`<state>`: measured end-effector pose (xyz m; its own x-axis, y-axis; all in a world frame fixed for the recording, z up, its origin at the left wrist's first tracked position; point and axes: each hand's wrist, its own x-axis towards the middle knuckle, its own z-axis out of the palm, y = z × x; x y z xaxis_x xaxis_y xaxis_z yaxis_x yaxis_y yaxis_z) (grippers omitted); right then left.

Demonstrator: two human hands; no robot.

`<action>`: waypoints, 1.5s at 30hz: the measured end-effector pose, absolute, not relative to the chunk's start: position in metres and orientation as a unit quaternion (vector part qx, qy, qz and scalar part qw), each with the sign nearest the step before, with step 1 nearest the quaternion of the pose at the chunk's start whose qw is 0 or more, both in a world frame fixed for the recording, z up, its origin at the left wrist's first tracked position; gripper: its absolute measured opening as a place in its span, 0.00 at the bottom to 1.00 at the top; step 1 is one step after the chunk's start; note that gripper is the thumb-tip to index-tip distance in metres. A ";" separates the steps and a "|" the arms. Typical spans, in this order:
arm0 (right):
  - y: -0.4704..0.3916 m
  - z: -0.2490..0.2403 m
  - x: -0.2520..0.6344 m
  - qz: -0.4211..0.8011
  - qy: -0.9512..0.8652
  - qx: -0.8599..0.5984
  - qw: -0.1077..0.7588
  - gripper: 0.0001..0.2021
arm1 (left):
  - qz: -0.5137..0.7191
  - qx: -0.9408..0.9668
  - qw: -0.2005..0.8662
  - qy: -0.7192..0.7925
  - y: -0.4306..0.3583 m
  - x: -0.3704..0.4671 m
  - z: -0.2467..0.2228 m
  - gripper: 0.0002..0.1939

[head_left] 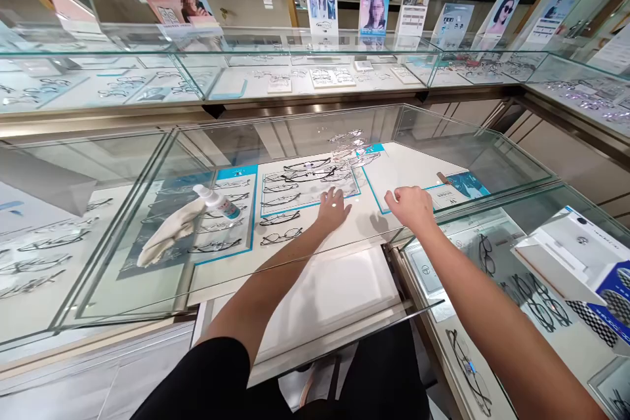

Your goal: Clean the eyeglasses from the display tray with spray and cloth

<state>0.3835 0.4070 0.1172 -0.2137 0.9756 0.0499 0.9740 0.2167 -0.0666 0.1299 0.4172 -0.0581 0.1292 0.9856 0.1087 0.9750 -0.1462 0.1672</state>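
Observation:
My left hand reaches into the glass display case, fingers spread over the white base beside several eyeglasses. They lie partly on a blue-edged mat, with more pairs stacked loosely behind. One pair of glasses sits in front, left of this hand. My right hand is closed, its fingers curled, above the near right part of the case. What it holds, if anything, is hidden. A second blue-edged mat lies between and beyond the hands.
On the glass top stand a spray bottle and a cream cloth. An open white drawer is below my arms. Glass edges surround the case. A white and blue box stands at right; display cards line the back counter.

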 end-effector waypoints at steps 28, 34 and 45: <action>0.415 0.108 0.386 0.034 -0.773 -0.627 0.090 0.33 | 0.086 0.814 0.074 0.570 0.291 0.111 0.257 0.40; 0.417 0.107 0.387 0.036 -0.782 -0.616 0.088 0.32 | 0.023 0.746 0.052 0.664 0.401 0.080 0.246 0.48; 0.419 0.109 0.386 0.051 -0.785 -0.612 0.081 0.34 | -0.047 0.688 0.085 0.719 0.460 0.040 0.194 0.57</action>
<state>0.3862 0.4191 0.1092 -0.2371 0.9694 0.0641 0.9527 0.2450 -0.1800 0.0403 0.4603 0.1937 -0.0375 0.9815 -0.1876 0.9977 0.0474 0.0489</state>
